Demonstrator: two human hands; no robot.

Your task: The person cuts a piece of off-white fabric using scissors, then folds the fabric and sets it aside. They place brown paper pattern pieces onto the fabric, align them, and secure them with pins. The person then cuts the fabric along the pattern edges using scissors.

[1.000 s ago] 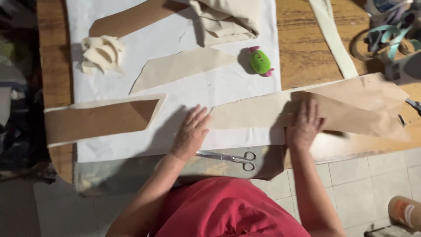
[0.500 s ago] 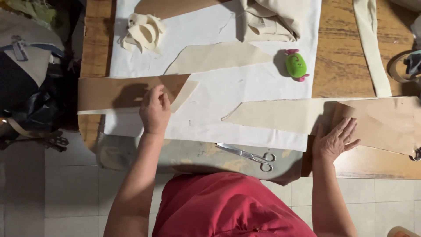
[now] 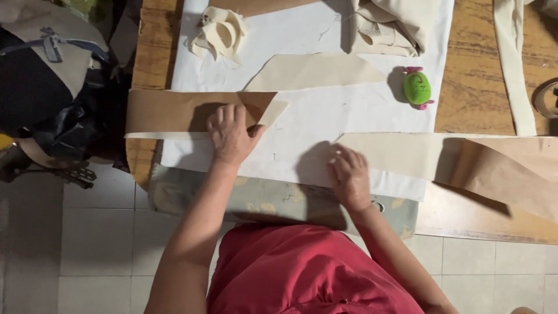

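Your left hand (image 3: pixel 231 135) lay flat, fingers together, on the brown paper strip (image 3: pixel 174 111), pinning it to the white cloth (image 3: pixel 314 116) so it couldn't slide. Your right hand (image 3: pixel 350 177) pressed flat, fingers slightly apart, on the pointed end of the beige fabric piece (image 3: pixel 401 154). Neither hand gripped anything. A green pincushion (image 3: pixel 417 88) sat well apart.

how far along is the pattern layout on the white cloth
Looks done: a beige cut piece lies flat on the white cloth, and cream scraps sit at the top edge. In hand: the left hand presses the brown paper strip, and the right hand flattens the long beige piece. Left, seemingly: the brown paper at the right is raised, not flat.
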